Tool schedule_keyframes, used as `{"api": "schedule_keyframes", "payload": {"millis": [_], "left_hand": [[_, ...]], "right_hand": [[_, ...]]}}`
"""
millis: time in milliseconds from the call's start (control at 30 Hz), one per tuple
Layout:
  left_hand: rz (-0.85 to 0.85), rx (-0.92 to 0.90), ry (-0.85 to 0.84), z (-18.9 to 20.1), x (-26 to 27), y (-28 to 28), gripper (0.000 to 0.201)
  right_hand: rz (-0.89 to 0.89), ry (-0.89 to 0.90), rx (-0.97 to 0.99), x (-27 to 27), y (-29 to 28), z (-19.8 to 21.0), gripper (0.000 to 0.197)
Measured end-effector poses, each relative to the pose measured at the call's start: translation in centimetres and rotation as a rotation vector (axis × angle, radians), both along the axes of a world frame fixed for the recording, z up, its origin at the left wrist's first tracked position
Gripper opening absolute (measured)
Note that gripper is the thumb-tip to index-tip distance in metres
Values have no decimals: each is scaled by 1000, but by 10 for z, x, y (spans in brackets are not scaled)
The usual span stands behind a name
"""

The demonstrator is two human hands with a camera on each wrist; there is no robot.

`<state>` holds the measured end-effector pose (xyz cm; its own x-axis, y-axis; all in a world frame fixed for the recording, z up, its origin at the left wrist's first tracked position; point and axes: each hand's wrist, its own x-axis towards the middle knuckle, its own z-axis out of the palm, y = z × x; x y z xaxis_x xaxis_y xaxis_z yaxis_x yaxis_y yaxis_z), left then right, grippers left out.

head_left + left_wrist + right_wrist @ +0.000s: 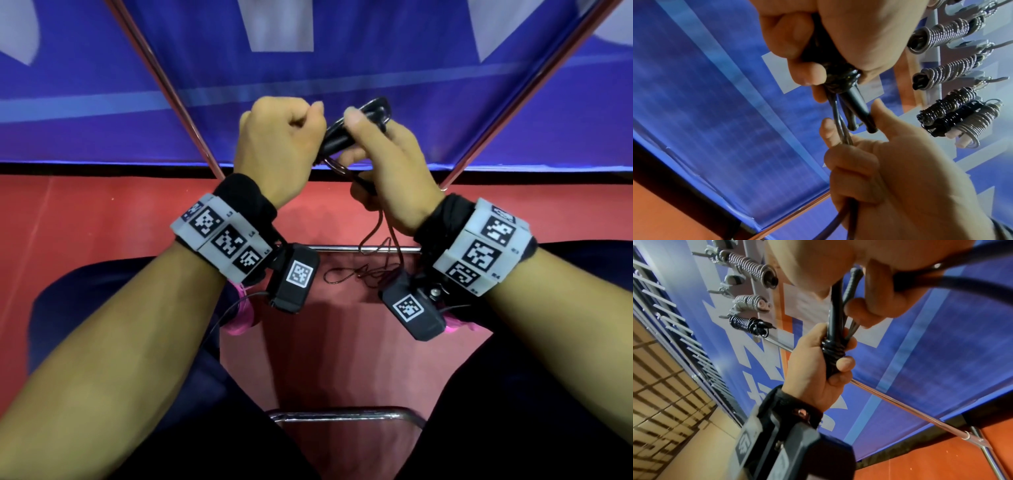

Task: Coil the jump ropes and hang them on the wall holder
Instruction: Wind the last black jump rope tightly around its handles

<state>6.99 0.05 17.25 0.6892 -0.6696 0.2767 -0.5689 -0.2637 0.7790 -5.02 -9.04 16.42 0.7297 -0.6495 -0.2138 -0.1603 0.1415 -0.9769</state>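
Observation:
A black jump rope has its two handles (337,138) (855,105) (835,321) bundled together, with a few turns of cord wound round them. My left hand (281,147) (849,32) (818,369) grips the bundle at the wound part. My right hand (387,171) (890,170) (875,296) is curled round the cord strands just past the handle ends, its thumb against a handle. The loose cord (380,270) hangs down and lies tangled on the floor. The wall holder (931,91) (756,280) carries several coiled ropes (953,68) (748,301) on its pegs.
A blue banner (342,68) stands ahead, braced by two slanting metal poles (164,85). A horizontal metal bar (342,249) crosses low between my wrists above the red floor (102,222). A chrome chair rail (342,415) sits near my legs.

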Motion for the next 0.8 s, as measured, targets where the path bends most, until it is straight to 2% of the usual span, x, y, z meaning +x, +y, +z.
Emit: {"api": "schedule_keyframes", "payload": {"millis": [67,167,233,500,667,800], "left_hand": [[3,14,-9,1,-2,0,50],[-9,11,-6,2,-3,1,49],[-28,10,15,1,-2,2,49],[-53,87,134,-6,-2,6,43],[-122,81,251,-2,-2,10,31],[-145,26,337,4,-6,10,50]], "right_hand": [[-64,-7,21,2,-1,-1,64],[-92,-59,12,3,-1,0,33],[-78,-91,3,2,0,1,24],[-42,-139,16,3,-2,-2,18],[-12,-165,20,2,0,-2,17],[7,-174,51,-1,-1,2,17]]}}
